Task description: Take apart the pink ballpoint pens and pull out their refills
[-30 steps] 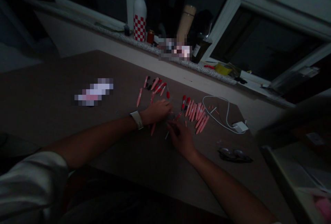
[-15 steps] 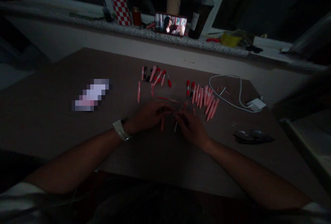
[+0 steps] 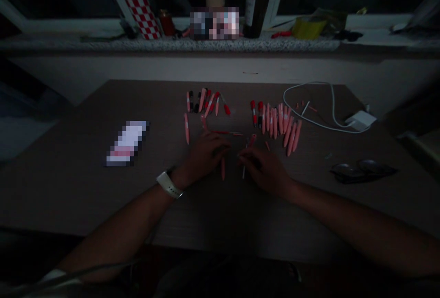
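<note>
Separating a little: the left hand [image 3: 209,152] and right hand [image 3: 264,168] had fingertips almost meeting half a second ago, now a small gap shows. View has also levelled out toward the sill [image 3: 285,46]; parts on the table [image 3: 165,206] look unmoved. Probably a brief pause between touches on the small parts, nothing visibly joined or finished.

Grip: left thumb and fingers curled toward each other, a pink pen [image 3: 223,170] poking out beneath them; too dark to tell if pinched or just lying there. Right fingers bent over a white stick [image 3: 244,171]; can't tell if held. Pink tube [image 3: 253,138] just beyond the right fingers, short pink bit [image 3: 267,145] beside them. Thin red rod [image 3: 223,132] lies crosswise past the left fingers.

Materials: pens slim, smooth, tapered, plastic-looking, pale labels on some. Pen row [image 3: 275,121] right of centre, packed side by side; looser pen cluster [image 3: 207,101] left of it, mixed pink, red, black. Table brown, matte, faint grain. Sill speckled, stone-like. Watch [image 3: 168,184] on left wrist, pale strap with holes. White cable [image 3: 333,98] loops to a blocky charger [image 3: 361,120]. Glasses [image 3: 362,169] dark-framed, near table's right side.
</note>
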`<state>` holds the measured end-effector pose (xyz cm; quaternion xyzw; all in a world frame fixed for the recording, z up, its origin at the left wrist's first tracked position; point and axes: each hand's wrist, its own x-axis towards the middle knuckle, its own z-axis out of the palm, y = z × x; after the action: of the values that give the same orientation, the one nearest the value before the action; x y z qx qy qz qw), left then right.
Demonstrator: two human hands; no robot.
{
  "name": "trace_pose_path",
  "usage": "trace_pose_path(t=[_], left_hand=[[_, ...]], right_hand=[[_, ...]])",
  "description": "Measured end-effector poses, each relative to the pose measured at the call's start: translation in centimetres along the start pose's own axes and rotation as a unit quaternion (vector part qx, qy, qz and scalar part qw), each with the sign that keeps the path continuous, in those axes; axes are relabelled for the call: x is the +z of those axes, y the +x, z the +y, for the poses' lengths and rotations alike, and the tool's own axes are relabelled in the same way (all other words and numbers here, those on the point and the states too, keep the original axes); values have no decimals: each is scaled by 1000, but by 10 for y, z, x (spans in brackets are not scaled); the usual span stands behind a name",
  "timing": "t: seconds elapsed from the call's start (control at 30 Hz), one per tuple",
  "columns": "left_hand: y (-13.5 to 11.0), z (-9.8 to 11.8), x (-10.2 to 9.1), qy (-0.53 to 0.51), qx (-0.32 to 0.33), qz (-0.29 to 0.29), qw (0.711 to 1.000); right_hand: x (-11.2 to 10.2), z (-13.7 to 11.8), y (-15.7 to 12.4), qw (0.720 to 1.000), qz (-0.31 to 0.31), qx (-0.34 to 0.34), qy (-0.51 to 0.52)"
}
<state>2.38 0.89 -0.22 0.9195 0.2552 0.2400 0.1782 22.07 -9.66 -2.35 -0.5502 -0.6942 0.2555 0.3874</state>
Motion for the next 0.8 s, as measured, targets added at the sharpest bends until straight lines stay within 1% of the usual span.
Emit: trace_pose_path(t=[0.07, 0.17, 0.3, 0.47, 0.57, 0.67, 0.73, 0.8], left_hand=[[4, -4, 2, 25, -6, -4, 1000], [14, -8, 4, 43, -15, 8, 999], [33, -8, 6, 94, -2, -7, 996], [56, -7, 9, 157, 6, 0, 988], [60, -7, 13, 188, 9, -27, 982], [60, -5, 18, 209, 7, -56, 976], [59, -4, 19, 213, 1, -59, 975], [59, -2, 20, 212, -2, -49, 976]], right_hand=[[0, 0, 0, 1000, -2, -3, 2], [0, -1, 0, 1000, 2, -12, 8], [0, -2, 0, 1000, 9, -20, -6], [1, 3, 0, 999, 8, -43, -9], [1, 5, 1, 999, 10, -44, -13], [2, 5, 1, 999, 9, -44, -11], [2, 4, 1, 999, 9, -47, -9], [1, 3, 1, 999, 14, -50, -7]])
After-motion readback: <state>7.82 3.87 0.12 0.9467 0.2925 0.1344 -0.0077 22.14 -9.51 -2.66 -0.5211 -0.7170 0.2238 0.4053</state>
